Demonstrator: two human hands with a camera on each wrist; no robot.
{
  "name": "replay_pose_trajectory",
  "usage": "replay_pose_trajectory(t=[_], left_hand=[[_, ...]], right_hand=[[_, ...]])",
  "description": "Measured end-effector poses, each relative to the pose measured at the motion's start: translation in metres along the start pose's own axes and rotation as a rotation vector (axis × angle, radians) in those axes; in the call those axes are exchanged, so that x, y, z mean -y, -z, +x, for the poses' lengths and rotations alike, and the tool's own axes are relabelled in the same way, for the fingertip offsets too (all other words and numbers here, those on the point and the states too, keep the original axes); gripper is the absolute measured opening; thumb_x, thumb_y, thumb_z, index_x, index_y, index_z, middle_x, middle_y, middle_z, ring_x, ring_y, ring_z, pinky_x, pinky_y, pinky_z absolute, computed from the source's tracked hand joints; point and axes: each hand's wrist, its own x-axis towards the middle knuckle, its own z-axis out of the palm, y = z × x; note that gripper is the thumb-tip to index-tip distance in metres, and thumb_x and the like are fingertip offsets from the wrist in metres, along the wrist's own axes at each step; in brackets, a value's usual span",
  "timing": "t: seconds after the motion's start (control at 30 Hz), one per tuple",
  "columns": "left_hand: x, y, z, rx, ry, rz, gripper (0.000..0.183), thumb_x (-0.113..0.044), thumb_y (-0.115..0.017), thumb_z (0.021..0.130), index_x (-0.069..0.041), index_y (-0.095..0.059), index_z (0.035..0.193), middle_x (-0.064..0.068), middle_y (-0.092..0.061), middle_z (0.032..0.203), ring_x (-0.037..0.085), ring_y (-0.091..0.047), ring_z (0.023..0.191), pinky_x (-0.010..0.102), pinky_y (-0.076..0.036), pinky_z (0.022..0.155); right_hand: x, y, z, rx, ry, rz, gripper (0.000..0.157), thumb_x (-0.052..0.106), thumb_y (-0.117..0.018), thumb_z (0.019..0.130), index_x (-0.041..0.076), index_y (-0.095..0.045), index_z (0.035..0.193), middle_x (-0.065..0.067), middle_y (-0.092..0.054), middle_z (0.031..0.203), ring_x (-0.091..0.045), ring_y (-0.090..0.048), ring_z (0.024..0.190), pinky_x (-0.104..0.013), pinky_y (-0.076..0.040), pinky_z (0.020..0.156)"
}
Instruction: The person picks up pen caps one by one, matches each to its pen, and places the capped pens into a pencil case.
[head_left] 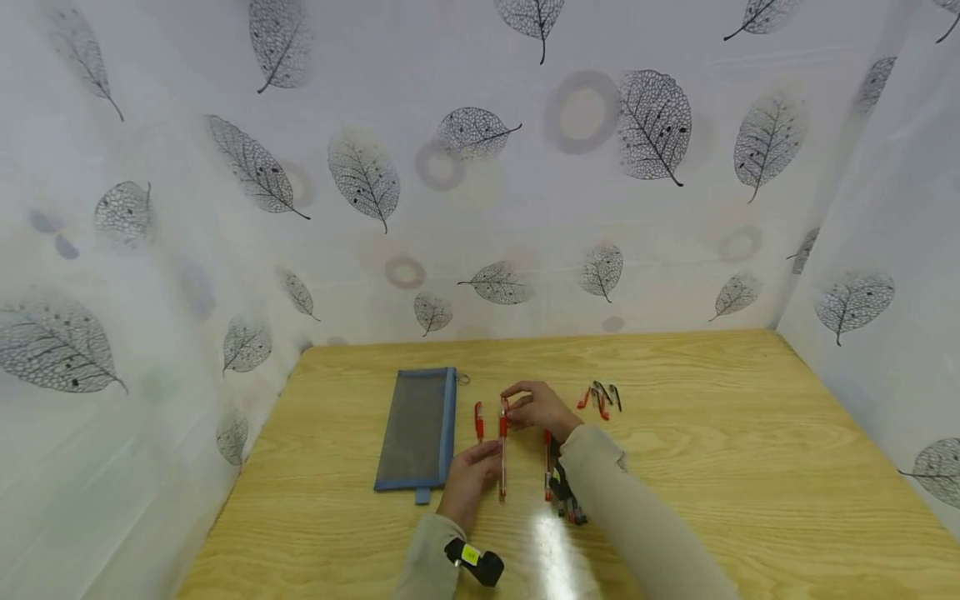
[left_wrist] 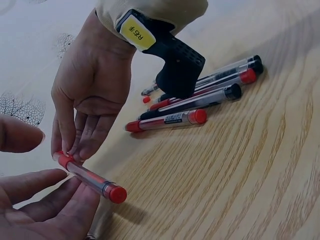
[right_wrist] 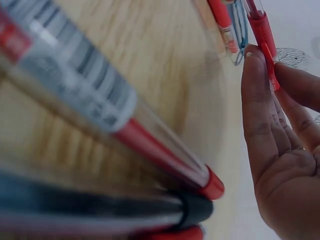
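Note:
An upright-looking red gel pen (head_left: 503, 467) stands between my two hands in the head view. My right hand (head_left: 536, 407) pinches its red upper end between thumb and forefinger; the right wrist view shows that pinch on the red clip (right_wrist: 270, 67). Lower down, my left hand (head_left: 470, 477) touches the clear barrel. In the left wrist view, the fingers (left_wrist: 32, 185) lie extended along and under the pen, and the thumb (left_wrist: 20, 134) is held apart from it. Left of the held pen, another red pen (head_left: 478, 421) lies on the table, partly hidden by the left hand.
A blue-edged grey mesh pouch (head_left: 412, 433) lies left of the hands. Several red and black pens (left_wrist: 190, 102) lie side by side under the right forearm. Small red and black pen caps (head_left: 602, 398) are scattered further right on the wooden table (head_left: 750, 467). Leaf-patterned curtains surround it.

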Motion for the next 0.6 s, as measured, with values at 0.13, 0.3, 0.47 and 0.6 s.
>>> replay_pose_trajectory(t=[0.13, 0.3, 0.47, 0.6], left_hand=[[0.0, 0.0, 0.0, 0.004, -0.004, -0.017, 0.042, 0.003, -0.053, 0.091, 0.019, -0.047, 0.129, 0.028, -0.052, 0.132, 0.025, -0.056, 0.113, 0.03, -0.049, 0.09], [-0.002, 0.001, -0.001, -0.008, -0.015, 0.003, 0.042, 0.002, -0.053, 0.092, 0.019, -0.047, 0.129, 0.028, -0.051, 0.133, 0.028, -0.054, 0.118, 0.035, -0.045, 0.097], [-0.003, 0.004, -0.003, -0.018, -0.037, 0.05, 0.043, 0.001, -0.053, 0.092, 0.017, -0.047, 0.131, 0.028, -0.051, 0.135, 0.033, -0.049, 0.125, 0.044, -0.039, 0.104], [-0.003, 0.004, -0.002, -0.036, -0.044, 0.075, 0.043, 0.0, -0.053, 0.092, 0.014, -0.048, 0.132, 0.026, -0.051, 0.135, 0.035, -0.046, 0.128, 0.048, -0.035, 0.106]], right_hand=[[-0.002, -0.002, 0.004, -0.015, -0.014, -0.025, 0.039, -0.014, -0.057, 0.088, -0.015, -0.051, 0.126, -0.015, -0.068, 0.083, -0.02, -0.067, 0.07, -0.041, -0.057, 0.072], [-0.005, -0.005, 0.008, -0.028, -0.01, -0.05, 0.039, -0.017, -0.056, 0.084, -0.016, -0.052, 0.123, -0.018, -0.069, 0.083, -0.019, -0.067, 0.067, -0.038, -0.057, 0.069], [-0.006, -0.01, 0.011, -0.039, -0.014, -0.048, 0.04, -0.018, -0.056, 0.082, -0.017, -0.052, 0.122, -0.018, -0.068, 0.084, -0.017, -0.066, 0.066, -0.037, -0.058, 0.068], [-0.007, -0.014, 0.015, -0.06, -0.024, -0.055, 0.039, -0.018, -0.057, 0.082, -0.017, -0.053, 0.121, -0.017, -0.068, 0.083, -0.017, -0.066, 0.066, -0.037, -0.058, 0.067]])
